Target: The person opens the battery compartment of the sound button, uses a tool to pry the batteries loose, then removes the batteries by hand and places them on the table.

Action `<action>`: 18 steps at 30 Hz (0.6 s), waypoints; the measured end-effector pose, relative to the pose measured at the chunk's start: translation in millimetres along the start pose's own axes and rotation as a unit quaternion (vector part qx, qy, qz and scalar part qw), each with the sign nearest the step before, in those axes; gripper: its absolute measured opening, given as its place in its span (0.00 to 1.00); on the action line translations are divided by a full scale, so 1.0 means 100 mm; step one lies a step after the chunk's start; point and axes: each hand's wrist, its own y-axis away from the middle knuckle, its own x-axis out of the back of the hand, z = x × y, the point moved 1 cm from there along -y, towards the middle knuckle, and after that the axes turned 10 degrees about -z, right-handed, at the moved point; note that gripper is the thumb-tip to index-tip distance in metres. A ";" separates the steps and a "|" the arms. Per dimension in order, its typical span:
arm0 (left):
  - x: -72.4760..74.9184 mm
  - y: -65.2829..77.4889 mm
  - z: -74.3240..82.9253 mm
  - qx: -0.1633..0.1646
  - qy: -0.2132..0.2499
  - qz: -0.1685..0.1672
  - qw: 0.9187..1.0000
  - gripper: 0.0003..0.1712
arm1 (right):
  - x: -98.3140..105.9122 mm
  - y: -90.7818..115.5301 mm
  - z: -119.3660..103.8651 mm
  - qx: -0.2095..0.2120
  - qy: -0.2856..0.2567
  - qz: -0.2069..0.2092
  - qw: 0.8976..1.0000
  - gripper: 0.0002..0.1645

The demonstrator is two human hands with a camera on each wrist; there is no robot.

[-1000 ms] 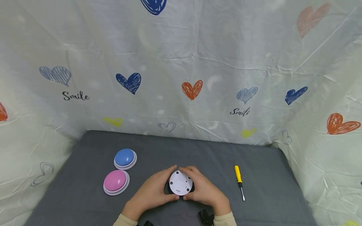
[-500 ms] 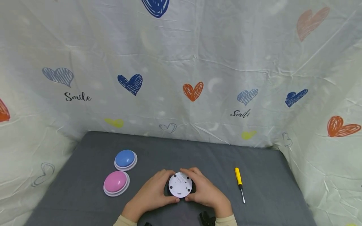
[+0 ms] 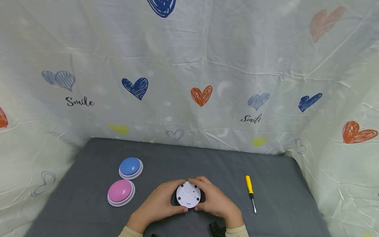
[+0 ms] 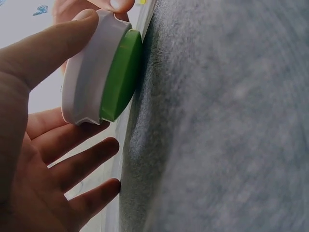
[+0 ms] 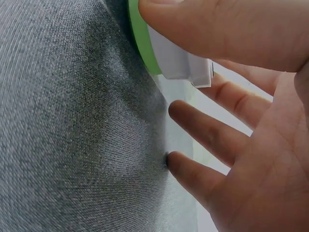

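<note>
A round push button with a white base and a green dome is held upside down between both hands, close over the grey cloth. Its white underside faces up, with a patch of small holes and several dark round spots. The left hand pinches it at the left, thumb on the near edge and index finger toward the far edge. From the opposite side the right hand grips the rim in the same way. In the right wrist view, part of the green dome shows beyond the thumb; the lower fingers are spread.
Left of the hands, a blue push button and a pink push button sit dome up, close together. A screwdriver with a yellow and black handle lies to the right. A heart-printed curtain hangs behind the grey cloth.
The button has turned slightly counterclockwise in the hands, its hole patch shifting from upper right to top middle. Both hands keep hold of it, almost in the same place.
</note>
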 end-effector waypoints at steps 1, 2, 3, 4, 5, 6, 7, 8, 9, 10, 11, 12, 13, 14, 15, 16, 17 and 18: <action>0.00 0.00 0.00 0.000 0.000 0.003 1.000 0.52 | -0.01 0.00 0.00 0.000 0.002 0.001 1.000 0.60; -0.01 0.00 0.00 -0.001 -0.001 0.006 1.000 0.51 | -0.01 0.00 0.00 0.001 0.003 0.001 1.000 0.60; -0.01 0.00 0.01 -0.001 -0.002 0.010 1.000 0.51 | -0.01 0.00 0.00 0.003 0.008 0.002 1.000 0.60; -0.01 0.00 0.01 -0.001 -0.003 0.014 1.000 0.51 | -0.01 0.00 0.00 0.005 0.014 0.003 1.000 0.60; -0.01 -0.01 0.01 -0.001 -0.004 0.016 1.000 0.51 | -0.01 0.00 0.00 0.009 0.023 0.004 1.000 0.59; -0.01 0.00 0.02 0.001 -0.002 0.018 1.000 0.51 | -0.01 0.00 0.00 0.010 0.029 0.003 1.000 0.58; -0.01 0.00 0.02 0.002 0.000 0.019 1.000 0.51 | -0.01 0.01 -0.01 0.012 0.033 0.001 0.999 0.57; -0.01 0.00 0.03 0.005 0.002 0.020 1.000 0.51 | 0.00 0.01 -0.01 0.015 0.034 0.000 0.999 0.55; 0.00 0.00 0.03 0.008 0.007 0.021 1.000 0.51 | 0.00 0.02 -0.02 0.016 0.033 -0.002 0.999 0.54; 0.00 0.00 0.03 0.012 0.011 0.021 1.000 0.51 | 0.00 0.02 -0.04 0.017 0.034 -0.001 0.999 0.52; 0.00 0.01 0.03 0.016 0.015 0.020 1.000 0.51 | 0.00 0.03 -0.05 0.018 0.035 0.003 0.999 0.50; 0.00 0.01 0.03 0.019 0.018 0.020 0.999 0.51 | 0.00 0.03 -0.06 0.016 0.036 0.007 0.999 0.48; 0.00 0.01 0.02 0.021 0.020 0.020 0.999 0.51 | 0.00 0.04 -0.07 0.017 0.041 0.014 0.999 0.47; 0.01 0.01 0.02 0.022 0.020 0.021 0.999 0.51 | 0.00 0.04 -0.09 0.018 0.049 0.023 0.998 0.45; 0.01 0.00 0.02 0.021 0.021 0.022 0.999 0.51 | 0.00 0.03 -0.09 0.020 0.059 0.030 0.998 0.44; 0.01 0.01 0.02 0.020 0.021 0.022 0.999 0.51 | -0.01 0.03 -0.11 0.023 0.072 0.038 0.996 0.42; 0.01 0.01 0.02 0.018 0.020 0.024 0.999 0.51 | -0.02 0.03 -0.11 0.028 0.084 0.044 0.995 0.41; 0.01 0.01 0.01 0.016 0.020 0.025 0.999 0.51 | -0.03 0.02 -0.12 0.034 0.094 0.046 0.994 0.40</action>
